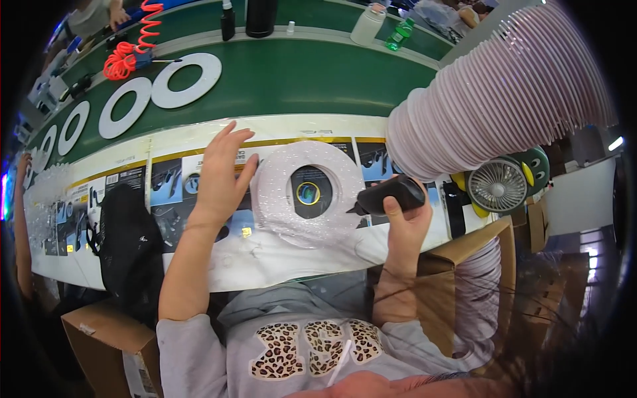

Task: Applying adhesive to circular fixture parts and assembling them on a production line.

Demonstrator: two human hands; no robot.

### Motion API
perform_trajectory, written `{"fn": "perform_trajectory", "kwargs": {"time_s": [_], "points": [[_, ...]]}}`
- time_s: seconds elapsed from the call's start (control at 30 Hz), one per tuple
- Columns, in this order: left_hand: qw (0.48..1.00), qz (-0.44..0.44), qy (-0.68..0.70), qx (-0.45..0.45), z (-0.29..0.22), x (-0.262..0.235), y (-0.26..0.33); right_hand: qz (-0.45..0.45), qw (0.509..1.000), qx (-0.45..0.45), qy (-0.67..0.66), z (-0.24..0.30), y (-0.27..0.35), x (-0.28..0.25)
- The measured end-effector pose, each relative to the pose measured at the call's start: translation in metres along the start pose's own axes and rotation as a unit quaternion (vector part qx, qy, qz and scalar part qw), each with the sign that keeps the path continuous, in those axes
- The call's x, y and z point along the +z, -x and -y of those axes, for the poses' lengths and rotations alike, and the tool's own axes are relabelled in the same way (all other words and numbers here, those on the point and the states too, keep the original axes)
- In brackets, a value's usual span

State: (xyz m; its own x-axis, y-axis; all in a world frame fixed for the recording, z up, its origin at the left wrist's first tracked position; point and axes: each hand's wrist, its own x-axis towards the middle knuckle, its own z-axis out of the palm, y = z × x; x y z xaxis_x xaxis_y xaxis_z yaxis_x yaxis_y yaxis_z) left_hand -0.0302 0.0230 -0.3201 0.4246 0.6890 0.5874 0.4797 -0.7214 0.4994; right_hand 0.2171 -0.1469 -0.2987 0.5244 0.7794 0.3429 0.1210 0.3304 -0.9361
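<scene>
Grey shirt [232,358], 6 o'clock; R hand [409,222], 4 o'clock, grips blk bottle [393,195], tilted prob. so nozzle [353,211] aims at white ring [274,189]; L hand [225,169], 10 o'clock, open, empty.

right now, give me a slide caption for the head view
Right hand holds a black nozzle bottle tilted toward a white ring, the left hand open beside it.

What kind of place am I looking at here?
Probably a factory or workshop assembly line: flat white rings lie in a row on a long green surface, a large stack of pale rings stands at the right, and the right hand holds a black bottle.
</scene>
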Motion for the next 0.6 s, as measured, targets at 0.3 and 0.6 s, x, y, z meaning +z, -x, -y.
{"fn": "perform_trajectory", "kwargs": {"time_s": [0.3, 0.6], "points": [[0.999, -0.003, 0.053, -0.012, 0.001, 0.018, 0.003, -0.045, 0.995, -0.049, -0.078, 0.015, -0.02, 0.019], [0.999, -0.012, 0.035, -0.012, 0.009, 0.013, 0.001, 0.013, 0.999, -0.032, -0.04, -0.006, -0.051, 0.087]]}}
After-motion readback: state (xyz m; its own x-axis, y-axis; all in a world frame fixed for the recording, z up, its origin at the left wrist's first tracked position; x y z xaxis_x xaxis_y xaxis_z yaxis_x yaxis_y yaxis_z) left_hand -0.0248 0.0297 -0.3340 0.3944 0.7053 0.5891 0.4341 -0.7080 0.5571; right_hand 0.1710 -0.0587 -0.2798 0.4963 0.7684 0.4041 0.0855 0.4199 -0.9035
